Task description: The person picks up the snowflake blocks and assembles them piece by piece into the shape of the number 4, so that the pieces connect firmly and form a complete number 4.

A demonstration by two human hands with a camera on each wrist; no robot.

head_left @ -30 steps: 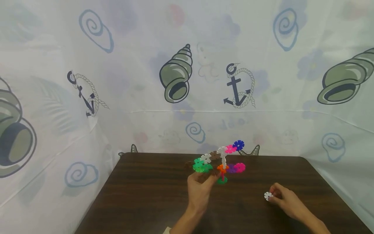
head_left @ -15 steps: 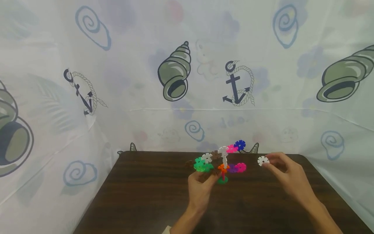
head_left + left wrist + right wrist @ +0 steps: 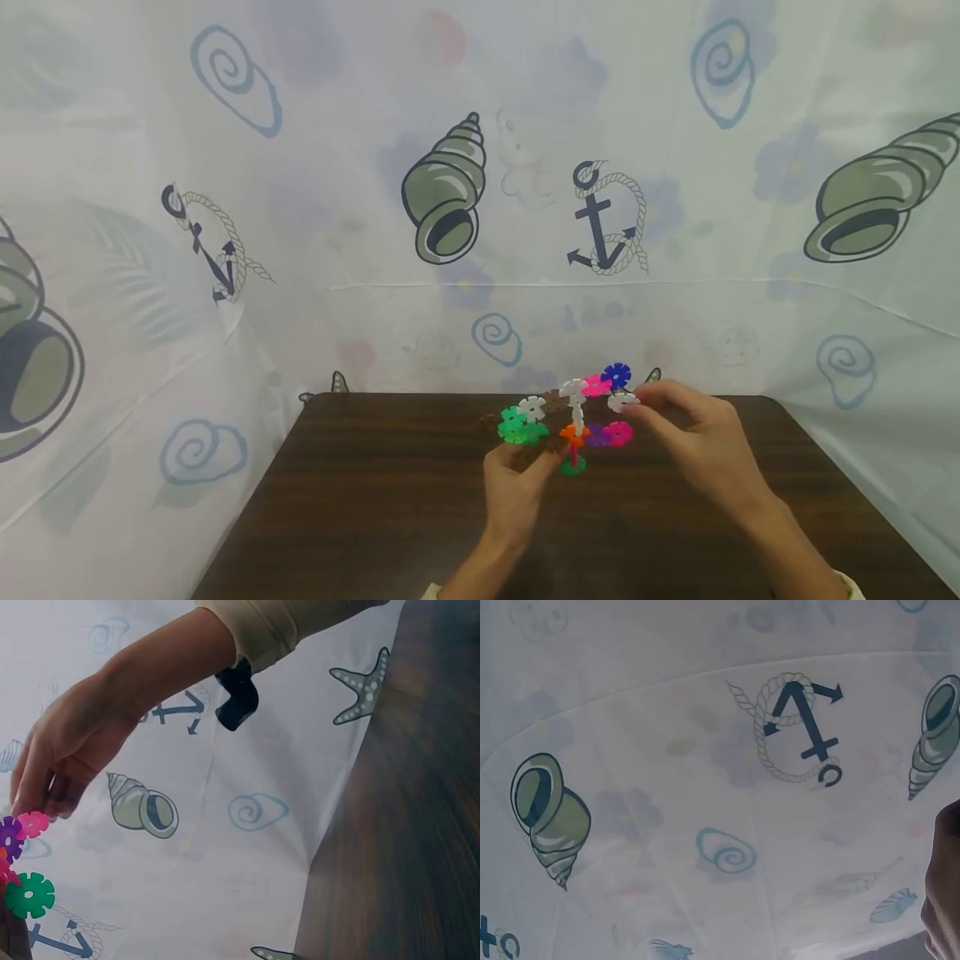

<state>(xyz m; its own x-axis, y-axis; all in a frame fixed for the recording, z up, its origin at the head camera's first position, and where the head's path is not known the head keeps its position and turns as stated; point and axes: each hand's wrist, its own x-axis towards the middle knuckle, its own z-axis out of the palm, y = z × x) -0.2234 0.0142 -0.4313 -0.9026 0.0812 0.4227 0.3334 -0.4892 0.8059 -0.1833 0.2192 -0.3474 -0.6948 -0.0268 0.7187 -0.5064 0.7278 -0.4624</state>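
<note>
In the head view my left hand grips, from below, a joined chain of notched plastic discs, held above the table. Its pieces include green discs on the left, an orange disc in the middle, and a pink disc low on the right. At the upper right end is a blue disc. My right hand pinches a loose white disc just under that blue disc; whether the two touch I cannot tell. The left wrist view shows a green disc of the chain at its edge.
A dark wooden table lies beneath both hands. Behind it and at the sides hangs a white cloth printed with shells and anchors.
My right hand has risen from low over the table's right side and moved left, bringing the white disc to the chain's blue end. The left hand has stayed nearly still.
</note>
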